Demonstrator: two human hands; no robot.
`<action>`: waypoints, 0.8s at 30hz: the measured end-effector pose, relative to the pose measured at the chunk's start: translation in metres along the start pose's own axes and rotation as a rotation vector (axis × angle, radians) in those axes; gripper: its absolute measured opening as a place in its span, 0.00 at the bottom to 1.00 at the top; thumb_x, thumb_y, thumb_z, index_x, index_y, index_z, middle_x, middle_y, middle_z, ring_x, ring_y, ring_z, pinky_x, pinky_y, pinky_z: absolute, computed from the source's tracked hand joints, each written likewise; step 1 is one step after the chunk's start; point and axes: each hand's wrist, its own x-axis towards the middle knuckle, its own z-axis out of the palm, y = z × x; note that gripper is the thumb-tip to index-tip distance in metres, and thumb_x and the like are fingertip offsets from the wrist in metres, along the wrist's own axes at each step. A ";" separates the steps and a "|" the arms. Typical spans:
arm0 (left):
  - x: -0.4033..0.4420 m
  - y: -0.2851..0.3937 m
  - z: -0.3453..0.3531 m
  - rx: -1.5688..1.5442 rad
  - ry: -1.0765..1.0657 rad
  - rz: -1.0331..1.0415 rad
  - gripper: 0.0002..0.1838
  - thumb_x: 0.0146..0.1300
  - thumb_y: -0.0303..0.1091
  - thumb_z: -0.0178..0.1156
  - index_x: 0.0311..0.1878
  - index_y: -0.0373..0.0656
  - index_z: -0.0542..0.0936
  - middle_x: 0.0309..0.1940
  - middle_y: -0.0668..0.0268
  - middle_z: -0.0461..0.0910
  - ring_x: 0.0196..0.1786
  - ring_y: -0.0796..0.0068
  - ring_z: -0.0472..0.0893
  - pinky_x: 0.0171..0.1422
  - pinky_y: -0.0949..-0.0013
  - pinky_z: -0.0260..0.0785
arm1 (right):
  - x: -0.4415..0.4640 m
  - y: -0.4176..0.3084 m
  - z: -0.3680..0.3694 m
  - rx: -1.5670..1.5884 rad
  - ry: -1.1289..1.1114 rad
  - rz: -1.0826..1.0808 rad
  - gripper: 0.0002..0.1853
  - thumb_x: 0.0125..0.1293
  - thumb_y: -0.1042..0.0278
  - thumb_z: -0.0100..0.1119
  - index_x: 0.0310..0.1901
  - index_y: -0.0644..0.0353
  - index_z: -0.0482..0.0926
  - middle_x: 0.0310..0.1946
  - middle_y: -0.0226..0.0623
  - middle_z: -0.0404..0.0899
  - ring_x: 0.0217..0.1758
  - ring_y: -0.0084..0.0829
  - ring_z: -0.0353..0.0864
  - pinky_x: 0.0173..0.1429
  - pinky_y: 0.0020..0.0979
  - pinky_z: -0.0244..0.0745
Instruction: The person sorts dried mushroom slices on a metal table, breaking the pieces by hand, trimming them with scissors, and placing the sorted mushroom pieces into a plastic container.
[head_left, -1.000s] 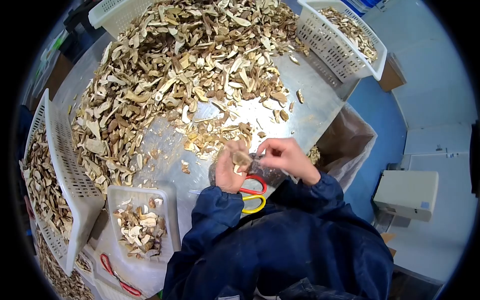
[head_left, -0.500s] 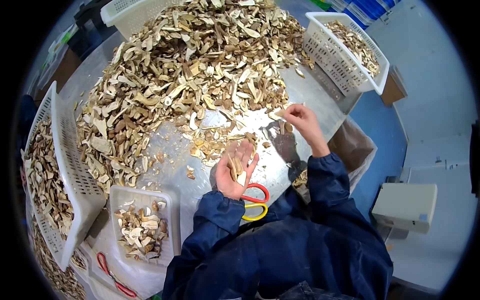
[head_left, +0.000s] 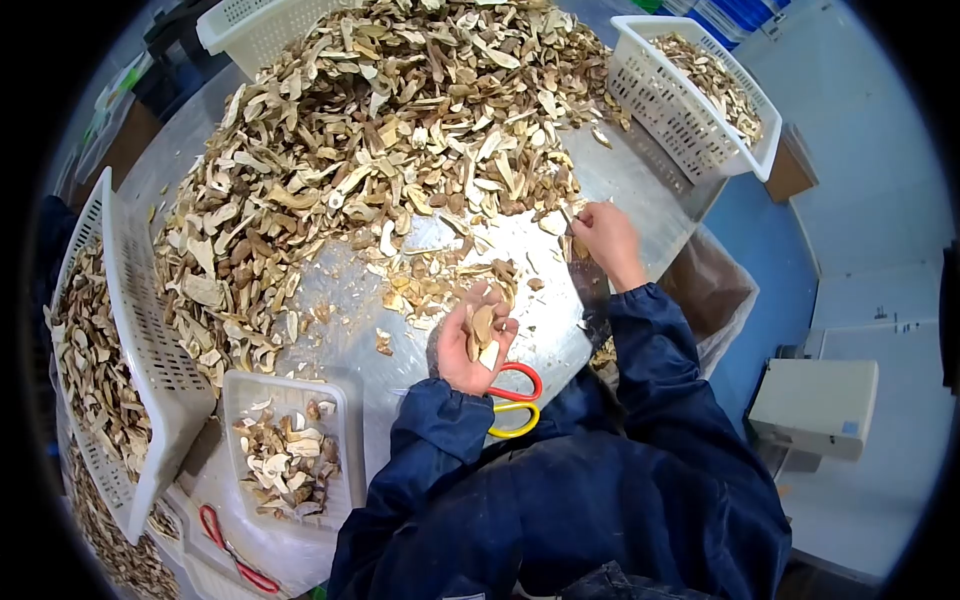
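pale walls point(head_left: 880, 215), a blue floor point(head_left: 788, 270), and in front a metal table point(head_left: 645, 190) under hard glare. nearest, with handles toward the body, scissors point(head_left: 540, 384) with one red and one yellow loop. just above the scissors, a left hand point(head_left: 462, 352), palm up, fingers loosely curled around a few dried mushroom slices point(head_left: 482, 325). left of the scissors, a shallow tray point(head_left: 352, 440) with smaller pieces point(head_left: 285, 462) in it; farther left and lower, red-handled snips point(head_left: 234, 556). above and right of the scissors, a right hand point(head_left: 612, 245), thumb and forefinger close together at the edge of a heap of slices point(head_left: 400, 120); cannot tell whether pinched on a slice or only touching one. seemingly in the midst of picking slices singly with the right and gathering them in the left; for this, calling for a light fingertip pinch and a palm cupped enough to spill nothing. right of the scissors, past the table edge, a lined bin point(head_left: 725, 285). far left of the scissors, a slatted basket point(head_left: 125, 290), full; far beyond to the upper right, another white basket point(head_left: 660, 105), also loaded.
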 end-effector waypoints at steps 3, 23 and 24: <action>-0.002 -0.002 0.008 0.026 0.054 0.016 0.16 0.65 0.36 0.51 0.55 0.43 0.72 0.43 0.61 0.72 0.44 0.67 0.71 0.51 0.66 0.67 | -0.004 -0.009 -0.004 0.003 -0.028 0.018 0.11 0.51 0.60 0.58 0.26 0.60 0.80 0.28 0.43 0.77 0.34 0.44 0.78 0.38 0.41 0.73; -0.001 -0.001 -0.004 0.149 -0.001 0.026 0.19 0.66 0.34 0.52 0.60 0.52 0.66 0.47 0.64 0.72 0.48 0.70 0.73 0.56 0.59 0.69 | 0.015 0.023 0.005 0.129 0.093 -0.128 0.13 0.51 0.63 0.62 0.38 0.60 0.81 0.32 0.42 0.77 0.39 0.42 0.76 0.40 0.38 0.71; -0.002 -0.001 -0.002 0.125 -0.018 0.012 0.18 0.66 0.33 0.52 0.59 0.51 0.68 0.46 0.64 0.72 0.47 0.70 0.73 0.55 0.60 0.70 | 0.017 0.024 0.008 0.165 0.067 -0.184 0.13 0.51 0.64 0.62 0.37 0.61 0.80 0.32 0.42 0.77 0.40 0.43 0.76 0.41 0.38 0.70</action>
